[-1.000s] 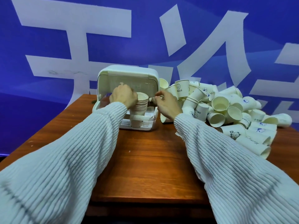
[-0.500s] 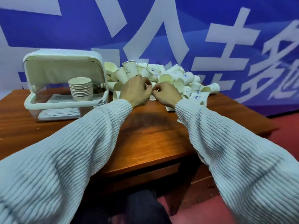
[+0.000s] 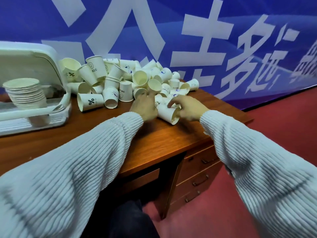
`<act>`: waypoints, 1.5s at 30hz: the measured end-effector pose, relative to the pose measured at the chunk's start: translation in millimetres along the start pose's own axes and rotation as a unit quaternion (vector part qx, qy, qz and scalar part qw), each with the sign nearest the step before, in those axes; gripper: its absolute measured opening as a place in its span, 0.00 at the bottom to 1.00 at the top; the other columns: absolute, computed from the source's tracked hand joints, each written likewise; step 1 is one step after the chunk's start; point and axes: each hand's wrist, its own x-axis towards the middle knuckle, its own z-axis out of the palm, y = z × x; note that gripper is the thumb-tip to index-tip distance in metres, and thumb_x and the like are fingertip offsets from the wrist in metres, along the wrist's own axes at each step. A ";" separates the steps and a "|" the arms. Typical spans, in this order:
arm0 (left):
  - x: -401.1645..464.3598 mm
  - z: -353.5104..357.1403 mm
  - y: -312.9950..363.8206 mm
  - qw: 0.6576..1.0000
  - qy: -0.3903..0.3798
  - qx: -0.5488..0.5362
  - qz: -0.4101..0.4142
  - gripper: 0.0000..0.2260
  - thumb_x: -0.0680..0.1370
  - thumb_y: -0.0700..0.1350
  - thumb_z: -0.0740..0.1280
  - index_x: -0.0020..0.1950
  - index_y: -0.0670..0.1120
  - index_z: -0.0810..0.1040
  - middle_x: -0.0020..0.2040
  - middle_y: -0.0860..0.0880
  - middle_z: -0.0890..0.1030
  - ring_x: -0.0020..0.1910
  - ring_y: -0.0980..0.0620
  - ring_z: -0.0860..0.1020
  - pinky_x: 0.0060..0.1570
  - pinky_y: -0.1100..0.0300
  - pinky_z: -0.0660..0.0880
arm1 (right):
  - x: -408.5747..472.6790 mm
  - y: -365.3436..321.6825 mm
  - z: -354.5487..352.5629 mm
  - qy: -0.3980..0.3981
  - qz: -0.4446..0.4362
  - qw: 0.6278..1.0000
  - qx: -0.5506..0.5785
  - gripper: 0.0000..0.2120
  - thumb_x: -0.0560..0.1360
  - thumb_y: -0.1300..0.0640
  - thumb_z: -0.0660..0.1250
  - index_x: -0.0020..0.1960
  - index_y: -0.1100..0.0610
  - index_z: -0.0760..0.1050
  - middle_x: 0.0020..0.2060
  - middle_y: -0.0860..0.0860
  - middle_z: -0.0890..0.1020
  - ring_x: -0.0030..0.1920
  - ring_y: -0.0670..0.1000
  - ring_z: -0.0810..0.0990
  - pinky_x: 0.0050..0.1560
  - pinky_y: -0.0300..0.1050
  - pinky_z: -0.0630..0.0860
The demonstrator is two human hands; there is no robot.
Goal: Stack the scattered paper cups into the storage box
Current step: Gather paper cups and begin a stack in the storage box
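Both hands work at the near edge of the heap of loose white printed paper cups (image 3: 130,79) on the brown wooden bench (image 3: 154,140). The left hand (image 3: 145,107) lies half-curled beside a cream paper cup lying on its side (image 3: 167,112), with one finger raised; whether it grips anything cannot be determined. The right hand (image 3: 187,109) has narrow, pinching fingers on that cup's rim and wall, so it appears to hold it. The white plastic storage box with its lid raised (image 3: 34,69) stands at the far left of the bench, well apart from the hands.

Hazards, as judged:
- The heap is loosely interlocked — drawing one cup from its edge may set neighbours rolling. Cups near the bench's right edge could drop to the red floor (image 3: 274,134).
- A tight pinch on the thin rim may crease the cup, and a creased cup will not nest cleanly.
- The nested stack of cream paper cups (image 3: 25,93) in the box leans slightly; a hard insertion could tip it.

Count:
- Storage boxes: one.
- Stacks in the box: one, of roughly ten cups.
- Loose cups: about forty — overlap prevents an exact figure.
- Hands: two.
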 end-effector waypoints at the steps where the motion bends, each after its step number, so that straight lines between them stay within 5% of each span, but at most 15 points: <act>1: 3.6 3.2 -3.8 1.000 -0.007 -0.006 -0.021 0.31 0.74 0.42 0.66 0.78 0.45 0.63 0.69 0.36 0.72 0.70 0.34 0.70 0.68 0.39 0.70 | 0.2 1.2 4.8 0.014 -0.008 1.000 -0.007 0.21 0.71 0.56 0.73 0.62 0.44 0.78 0.63 0.47 0.80 0.62 0.52 0.77 0.61 0.55 0.76; 7: 15.9 15.4 -14.3 0.997 -0.063 0.017 -0.042 0.39 0.75 0.41 0.66 0.83 0.53 0.51 0.79 0.43 0.64 0.77 0.38 0.63 0.73 0.37 0.65 | 6.7 14.0 12.8 0.087 -0.055 0.995 -0.016 0.10 0.75 0.54 0.70 0.56 0.48 0.79 0.53 0.49 0.84 0.55 0.54 0.80 0.55 0.54 0.78; 12: 23.6 22.8 -4.8 0.994 -0.029 0.088 -0.059 0.36 0.75 0.58 0.72 0.78 0.50 0.61 0.74 0.37 0.66 0.74 0.36 0.65 0.71 0.40 0.66 | 6.1 19.0 11.8 0.120 -0.053 0.991 -0.005 0.06 0.76 0.53 0.69 0.52 0.51 0.81 0.50 0.50 0.84 0.52 0.55 0.81 0.54 0.55 0.78; 15: 25.4 23.2 -6.6 0.996 -0.033 0.028 -0.081 0.33 0.76 0.52 0.74 0.73 0.43 0.61 0.70 0.36 0.71 0.67 0.35 0.74 0.64 0.41 0.72 | 7.2 20.5 13.5 0.150 -0.034 0.988 0.027 0.06 0.77 0.52 0.66 0.50 0.51 0.80 0.46 0.50 0.84 0.48 0.56 0.81 0.51 0.54 0.78; 22: 2.8 -21.6 -23.3 0.989 0.063 -0.041 -0.124 0.40 0.73 0.58 0.74 0.76 0.43 0.60 0.74 0.38 0.64 0.69 0.34 0.72 0.64 0.42 0.71 | 17.3 -8.1 5.1 0.208 0.013 0.963 0.168 0.15 0.79 0.48 0.63 0.36 0.51 0.74 0.33 0.52 0.80 0.38 0.54 0.79 0.38 0.48 0.71; 25: -14.7 -59.5 -40.4 0.983 0.116 -0.045 -0.136 0.39 0.74 0.60 0.73 0.76 0.43 0.62 0.74 0.39 0.63 0.67 0.34 0.73 0.65 0.43 0.71 | 28.3 -42.4 -2.6 0.222 0.007 0.949 0.223 0.13 0.78 0.50 0.63 0.39 0.55 0.78 0.34 0.53 0.82 0.38 0.56 0.82 0.42 0.57 0.81; 31: -67.5 -128.2 -94.5 0.967 0.179 -0.043 -0.177 0.36 0.73 0.54 0.74 0.75 0.43 0.63 0.72 0.41 0.65 0.67 0.37 0.73 0.63 0.45 0.71 | 48.7 -137.2 1.4 0.217 -0.049 0.942 0.253 0.14 0.75 0.51 0.64 0.31 0.51 0.73 0.30 0.52 0.80 0.38 0.59 0.82 0.43 0.58 0.81; 37: -133.8 -179.2 -143.4 0.929 0.300 -0.061 -0.206 0.34 0.72 0.53 0.74 0.74 0.46 0.65 0.70 0.44 0.71 0.66 0.42 0.74 0.62 0.48 0.72 | 67.9 -239.0 15.9 0.169 -0.095 0.923 0.333 0.14 0.74 0.54 0.62 0.38 0.62 0.80 0.31 0.54 0.84 0.31 0.51 0.85 0.41 0.58 0.83; 42: -172.2 -216.9 -191.6 0.843 0.448 -0.103 -0.281 0.36 0.70 0.50 0.75 0.75 0.46 0.65 0.70 0.45 0.71 0.69 0.44 0.71 0.69 0.45 0.72 | 82.0 -321.6 12.5 0.174 -0.139 0.906 0.360 0.17 0.73 0.54 0.65 0.62 0.49 0.76 0.47 0.52 0.85 0.44 0.55 0.85 0.49 0.59 0.84; 45: -181.9 -228.7 -211.0 0.821 0.473 -0.136 -0.290 0.35 0.71 0.48 0.75 0.75 0.46 0.65 0.69 0.46 0.70 0.68 0.45 0.71 0.68 0.46 0.73 | 88.6 -354.6 7.3 0.206 -0.156 0.909 0.327 0.15 0.75 0.57 0.65 0.61 0.48 0.73 0.49 0.54 0.85 0.46 0.57 0.84 0.49 0.59 0.83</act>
